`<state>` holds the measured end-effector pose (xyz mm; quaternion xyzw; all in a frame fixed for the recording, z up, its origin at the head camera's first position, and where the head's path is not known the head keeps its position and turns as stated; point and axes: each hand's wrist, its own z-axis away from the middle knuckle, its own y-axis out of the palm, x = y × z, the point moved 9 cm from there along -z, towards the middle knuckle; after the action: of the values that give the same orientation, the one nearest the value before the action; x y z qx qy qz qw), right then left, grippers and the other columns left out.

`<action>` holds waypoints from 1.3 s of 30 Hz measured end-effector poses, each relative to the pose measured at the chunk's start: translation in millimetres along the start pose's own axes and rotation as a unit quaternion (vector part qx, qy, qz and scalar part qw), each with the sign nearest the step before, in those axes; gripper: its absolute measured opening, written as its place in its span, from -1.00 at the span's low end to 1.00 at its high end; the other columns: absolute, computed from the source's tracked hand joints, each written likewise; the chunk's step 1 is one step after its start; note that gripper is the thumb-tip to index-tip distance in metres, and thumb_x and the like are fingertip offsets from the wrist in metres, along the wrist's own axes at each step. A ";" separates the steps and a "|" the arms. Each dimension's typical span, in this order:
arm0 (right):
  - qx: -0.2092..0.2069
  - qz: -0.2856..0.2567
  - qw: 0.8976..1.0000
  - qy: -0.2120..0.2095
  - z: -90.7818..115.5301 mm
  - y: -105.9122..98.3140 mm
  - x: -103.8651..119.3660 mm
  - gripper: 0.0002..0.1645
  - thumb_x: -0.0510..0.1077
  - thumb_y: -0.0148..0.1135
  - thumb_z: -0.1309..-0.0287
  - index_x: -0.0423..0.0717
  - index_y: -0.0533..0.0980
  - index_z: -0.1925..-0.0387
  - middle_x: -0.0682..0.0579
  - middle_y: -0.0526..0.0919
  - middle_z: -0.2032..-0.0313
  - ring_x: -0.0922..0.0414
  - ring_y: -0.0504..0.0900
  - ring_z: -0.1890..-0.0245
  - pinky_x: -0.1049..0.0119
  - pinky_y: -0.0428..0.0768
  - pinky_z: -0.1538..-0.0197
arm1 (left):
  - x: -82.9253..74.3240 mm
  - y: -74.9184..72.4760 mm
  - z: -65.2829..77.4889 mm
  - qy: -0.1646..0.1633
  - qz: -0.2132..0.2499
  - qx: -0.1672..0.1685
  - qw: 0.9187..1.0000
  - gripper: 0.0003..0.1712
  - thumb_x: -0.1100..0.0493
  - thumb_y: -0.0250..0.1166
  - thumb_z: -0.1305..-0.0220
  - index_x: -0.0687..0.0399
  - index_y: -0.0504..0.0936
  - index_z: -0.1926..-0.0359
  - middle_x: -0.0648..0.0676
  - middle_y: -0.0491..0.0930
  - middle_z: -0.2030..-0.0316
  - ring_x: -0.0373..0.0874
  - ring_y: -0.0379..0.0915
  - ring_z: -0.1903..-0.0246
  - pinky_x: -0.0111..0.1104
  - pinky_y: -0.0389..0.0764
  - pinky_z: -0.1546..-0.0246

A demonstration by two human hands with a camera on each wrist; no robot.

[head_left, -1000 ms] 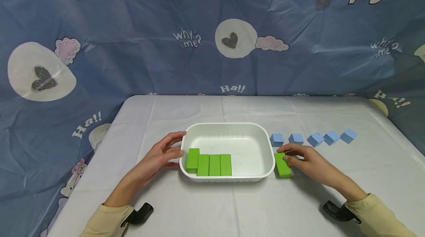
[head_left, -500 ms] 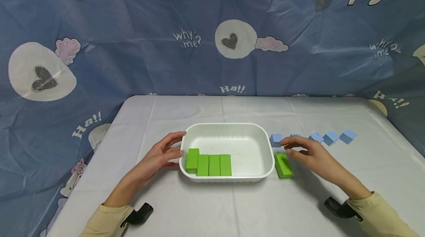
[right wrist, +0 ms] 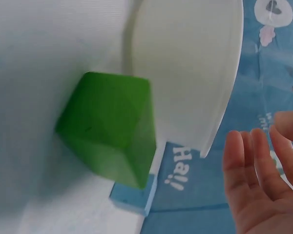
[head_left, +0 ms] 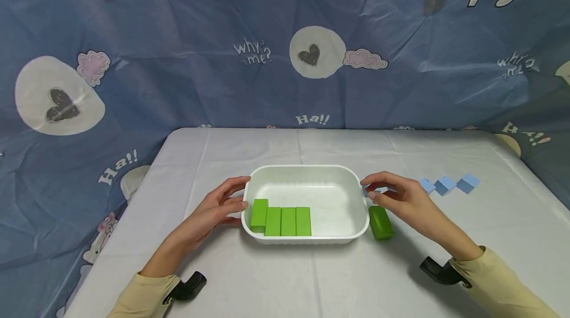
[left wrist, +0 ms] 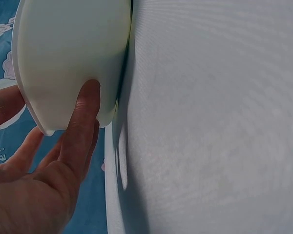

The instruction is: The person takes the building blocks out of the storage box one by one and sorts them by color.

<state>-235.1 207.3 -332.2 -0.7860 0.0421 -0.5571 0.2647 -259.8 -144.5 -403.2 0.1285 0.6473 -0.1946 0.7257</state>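
Against the left end of a white plastic tray point(head_left: 336, 204) rests my left hand point(head_left: 211, 213). In the left wrist view, a nearly straight finger point(left wrist: 83, 114) touches the tray's outer wall. Inside the tray, several green rectangular blocks point(head_left: 288, 221) stand side by side at the front left. Another green block point(head_left: 381, 224) is on the table, close to the tray's right end. Over the nearest blue cubes, by the right rim, hovers my right hand point(head_left: 405, 202), its fingers loosely bent with nothing between them. The hand mostly hides those cubes in the head view.
Farther right, more blue cubes point(head_left: 445, 185) continue the row on the white-covered table point(head_left: 276, 278). A blue cube point(right wrist: 134, 195) shows behind the green block in the right wrist view. Blue patterned cloth point(head_left: 222, 90) hangs behind the table.
My right hand has let go of the loose green block, lifted off it and moved left and away over the nearest blue cubes. The left hand and the tray stay put.
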 end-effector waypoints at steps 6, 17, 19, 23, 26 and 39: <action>0.033 -0.048 0.998 -0.002 -9.6 15.8 7.0 -0.69 -0.29 0.21 -0.33 -0.06 0.55 -0.08 -0.11 0.57 -0.04 -0.08 0.55 -0.04 0.22 0.58 -0.04 | -0.2 -0.3 -0.1 -0.003 0.002 -0.002 1.000 -0.31 0.13 0.29 -0.35 -0.11 0.25 -0.43 0.09 0.23 -0.39 0.08 0.45 -0.15 -0.08 0.58 0.07; 0.131 -0.018 0.991 0.013 -20.9 58.3 12.9 -0.68 -0.12 0.21 -0.37 0.09 0.51 -0.13 0.00 0.55 -0.11 -0.10 0.53 -0.12 0.21 0.56 -0.06 | -1.3 0.2 0.2 0.006 0.004 -0.001 1.000 -0.32 0.14 0.28 -0.36 -0.09 0.25 -0.43 0.09 0.24 -0.39 0.09 0.46 -0.14 -0.07 0.59 0.08; 0.148 -0.020 0.989 0.016 -22.6 65.4 12.6 -0.65 -0.11 0.20 -0.37 0.08 0.49 -0.15 -0.05 0.53 -0.13 -0.12 0.53 -0.14 0.21 0.57 -0.05 | -1.0 0.3 0.0 0.005 0.003 -0.001 1.000 -0.32 0.13 0.28 -0.36 -0.09 0.25 -0.43 0.09 0.23 -0.39 0.08 0.45 -0.14 -0.08 0.59 0.08; 0.175 -0.017 0.984 0.017 -26.3 78.7 10.8 -0.60 -0.13 0.21 -0.37 0.07 0.45 -0.20 -0.11 0.51 -0.16 -0.12 0.52 -0.15 0.21 0.56 -0.06 | 0.3 0.1 -0.4 0.002 0.002 -0.002 1.000 -0.32 0.13 0.29 -0.36 -0.11 0.26 -0.42 0.08 0.23 -0.39 0.08 0.45 -0.15 -0.08 0.59 0.08; 0.193 -0.012 0.981 0.014 -29.8 88.8 10.0 -0.57 -0.15 0.21 -0.36 -0.01 0.44 -0.23 -0.11 0.50 -0.17 -0.10 0.51 -0.16 0.20 0.54 -0.09 | 0.9 -0.3 -0.5 0.000 0.001 -0.005 1.000 -0.33 0.12 0.29 -0.35 -0.13 0.26 -0.42 0.07 0.23 -0.39 0.08 0.45 -0.15 -0.08 0.59 0.08; 0.252 0.016 0.967 0.024 -42.5 123.1 3.5 -0.54 -0.22 0.16 -0.35 -0.20 0.42 -0.25 -0.05 0.50 -0.19 0.03 0.54 -0.11 0.21 0.52 -0.12 | 1.8 -0.6 -0.6 -0.005 -0.002 -0.006 1.000 -0.32 0.12 0.29 -0.35 -0.13 0.26 -0.43 0.07 0.24 -0.39 0.09 0.44 -0.16 -0.08 0.58 0.08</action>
<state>-243.8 85.0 -376.0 -0.6793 -0.0807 -0.5643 0.4623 -260.4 -145.0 -405.0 0.1216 0.6452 -0.1929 0.7292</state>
